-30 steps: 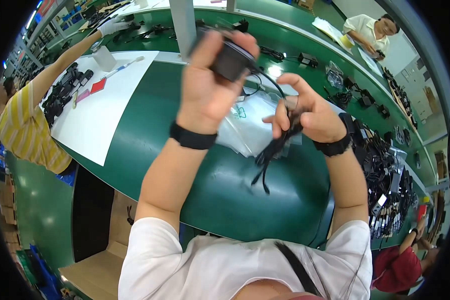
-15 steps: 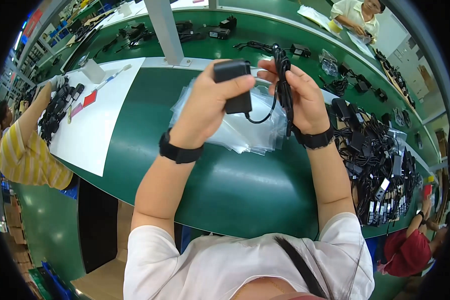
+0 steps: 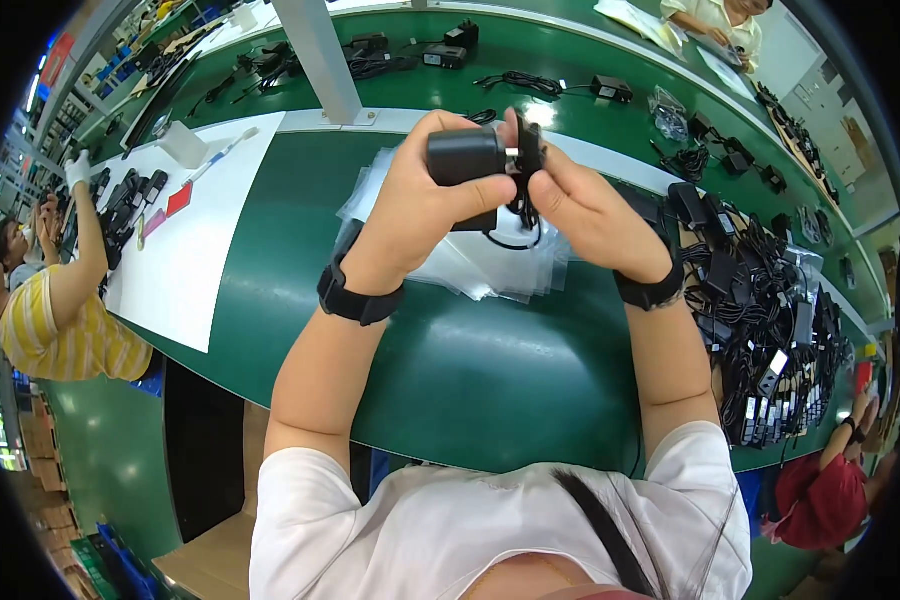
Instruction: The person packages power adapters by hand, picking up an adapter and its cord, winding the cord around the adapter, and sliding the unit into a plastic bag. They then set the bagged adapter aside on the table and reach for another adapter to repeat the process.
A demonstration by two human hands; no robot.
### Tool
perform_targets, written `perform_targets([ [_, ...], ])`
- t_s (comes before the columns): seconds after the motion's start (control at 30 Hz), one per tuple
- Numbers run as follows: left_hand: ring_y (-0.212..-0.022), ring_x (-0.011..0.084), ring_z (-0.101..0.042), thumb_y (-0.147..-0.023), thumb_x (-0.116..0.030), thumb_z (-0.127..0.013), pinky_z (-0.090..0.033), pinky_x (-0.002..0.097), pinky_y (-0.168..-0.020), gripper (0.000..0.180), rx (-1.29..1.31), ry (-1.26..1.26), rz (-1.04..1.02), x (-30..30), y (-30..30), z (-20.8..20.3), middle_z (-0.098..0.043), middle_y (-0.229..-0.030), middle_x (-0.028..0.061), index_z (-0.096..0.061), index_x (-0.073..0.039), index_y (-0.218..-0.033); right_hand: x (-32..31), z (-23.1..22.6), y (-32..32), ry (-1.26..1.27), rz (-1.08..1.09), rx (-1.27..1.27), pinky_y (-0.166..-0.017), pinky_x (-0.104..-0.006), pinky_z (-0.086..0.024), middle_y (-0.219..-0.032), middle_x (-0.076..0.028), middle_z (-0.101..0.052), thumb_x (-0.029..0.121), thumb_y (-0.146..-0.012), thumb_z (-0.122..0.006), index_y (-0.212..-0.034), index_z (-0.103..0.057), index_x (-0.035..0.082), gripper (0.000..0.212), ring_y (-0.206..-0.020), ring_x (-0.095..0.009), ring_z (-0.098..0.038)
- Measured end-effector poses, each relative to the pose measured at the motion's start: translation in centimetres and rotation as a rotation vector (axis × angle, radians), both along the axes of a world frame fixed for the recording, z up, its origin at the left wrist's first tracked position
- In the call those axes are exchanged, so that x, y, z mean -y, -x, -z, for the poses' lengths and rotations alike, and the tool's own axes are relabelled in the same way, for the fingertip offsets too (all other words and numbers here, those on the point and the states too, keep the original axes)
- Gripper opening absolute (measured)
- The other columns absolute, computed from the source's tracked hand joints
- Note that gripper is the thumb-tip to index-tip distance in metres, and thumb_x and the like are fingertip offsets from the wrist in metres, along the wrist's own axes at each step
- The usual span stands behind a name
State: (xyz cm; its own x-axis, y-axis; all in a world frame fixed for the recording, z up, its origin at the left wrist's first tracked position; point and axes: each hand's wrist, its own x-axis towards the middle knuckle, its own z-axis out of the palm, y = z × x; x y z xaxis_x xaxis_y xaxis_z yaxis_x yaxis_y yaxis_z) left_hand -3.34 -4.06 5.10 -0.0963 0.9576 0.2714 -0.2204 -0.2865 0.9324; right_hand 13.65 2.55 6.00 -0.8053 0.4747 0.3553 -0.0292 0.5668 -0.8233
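My left hand (image 3: pixel 408 208) grips a black power adapter (image 3: pixel 462 158) with its metal prongs pointing right. A thin cord curves out of the adapter's lower end. My right hand (image 3: pixel 598 208) holds the adapter's bundled black cable (image 3: pixel 530 152) close against the prong side; its fingers partly hide the bundle. Both hands are raised over a spread of clear plastic bags (image 3: pixel 490 268) on the green table (image 3: pixel 470 370).
At right lies a big heap of black adapters and cables (image 3: pixel 760 300). A white sheet (image 3: pixel 190 270) at left carries more adapters and a red card (image 3: pixel 179 199). A metal post (image 3: pixel 318 65) rises beyond my hands. Other people work left, right and far right.
My right hand has moved left and turned, bringing the cable bundle from upright and apart to up against the adapter's prongs. The left hand still grips the adapter.
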Motion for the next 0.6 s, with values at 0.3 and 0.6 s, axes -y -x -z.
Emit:
perform_targets([
  [0.3,-0.07,0.0091,-0.054,-0.057,-0.011,-0.08,-0.046,0.0228,-0.059,0.049,-0.26,-0.026,-0.226,0.1,-1.6,0.6,-0.055,-0.08,0.0033,-0.046,-0.005,-0.092,0.5,2.4,0.6,-0.245,0.079,0.0,-0.101,-0.0359,-0.026,-0.133,-0.026,-0.031,0.061,-0.082,-0.041,-0.137,-0.003,-0.005,0.094,-0.124,-0.031,-0.033],
  [0.6,-0.07,0.0129,-0.06,-0.056,-0.003,-0.082,-0.051,0.0238,-0.061,0.054,-0.214,-0.452,-0.623,0.8,0.6,-0.3,-0.058,-0.082,0.0066,-0.044,-0.003,-0.094,-0.3,0.9,0.3,0.417,0.262,-0.272,-0.064,-0.0194,-0.045,-0.065,-0.004,-0.056,0.036,-0.091,-0.046,-0.085,-0.059,-0.002,0.041,-0.062,-0.01,-0.055],
])
